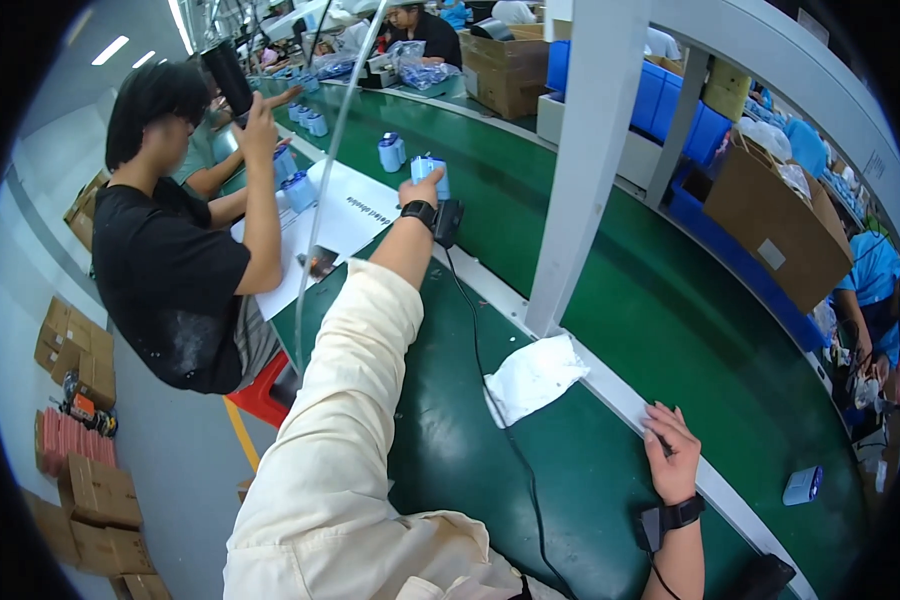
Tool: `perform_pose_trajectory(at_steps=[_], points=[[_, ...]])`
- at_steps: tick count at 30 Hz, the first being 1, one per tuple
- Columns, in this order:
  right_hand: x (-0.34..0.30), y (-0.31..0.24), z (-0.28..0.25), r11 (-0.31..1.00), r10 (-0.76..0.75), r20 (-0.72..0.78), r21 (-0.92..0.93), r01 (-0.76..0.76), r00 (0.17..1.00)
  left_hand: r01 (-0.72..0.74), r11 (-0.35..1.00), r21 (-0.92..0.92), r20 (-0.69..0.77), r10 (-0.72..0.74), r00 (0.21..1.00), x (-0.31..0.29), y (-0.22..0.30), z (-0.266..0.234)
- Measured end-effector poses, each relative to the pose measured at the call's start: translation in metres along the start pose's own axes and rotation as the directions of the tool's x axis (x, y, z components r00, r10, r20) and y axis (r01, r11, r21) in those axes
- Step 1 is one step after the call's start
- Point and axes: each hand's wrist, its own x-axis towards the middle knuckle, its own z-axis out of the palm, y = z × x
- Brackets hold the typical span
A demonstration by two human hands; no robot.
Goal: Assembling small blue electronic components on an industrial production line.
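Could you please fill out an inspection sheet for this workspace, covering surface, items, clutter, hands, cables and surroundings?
Surface: green worktop beside a green belt, pale rail between.
Items: light blue unit in the left hand; similar units on the belt.
Clutter: crumpled white sheet on the worktop.
Hands: left grips the unit; right hand rests on the rail, nothing visible held.
Cables: black cable crosses the worktop; second cable by the right hand.
Surroundings: co-worker seated at left; cardboard boxes on the floor.

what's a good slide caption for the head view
Left grip around a light-blue unit at a green belt, right grip open at its pale edge rail.
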Motion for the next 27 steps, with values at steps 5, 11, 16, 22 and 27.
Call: perform_pose_trajectory(at_steps=[5, 11, 16, 22, 27], points=[[-0.007, 0.003, 0.002, 1.0, 0.014, -0.016, 0.007, -0.014, 1.0, 0.39, 0.543, -0.744, 0.437, -0.048, 0.898, -0.113, 0.038, -0.035], [-0.012, 0.014, -0.002, 0.999, -0.014, -0.058, 0.03, 0.016, 0.998, 0.734, 0.267, -0.624, 0.775, 0.33, 0.539, -0.274, 0.053, -0.097], [0.0, -0.047, -0.019, 0.867, 0.18, 0.033, 0.468, -0.174, 0.983, 0.595, 0.753, -0.279, 0.927, 0.373, -0.037, -0.379, 0.046, -0.083], [-0.004, -0.084, -0.031, 0.501, 0.06, 0.098, 0.858, -0.115, 0.993, 0.628, 0.769, 0.12, 0.972, 0.038, -0.233, -0.42, 0.004, -0.067], [-0.012, -0.086, -0.032, 0.705, -0.008, 0.057, 0.709, -0.035, 0.998, 0.711, 0.678, 0.187, 0.951, 0.057, -0.304, -0.417, -0.01, -0.066]])
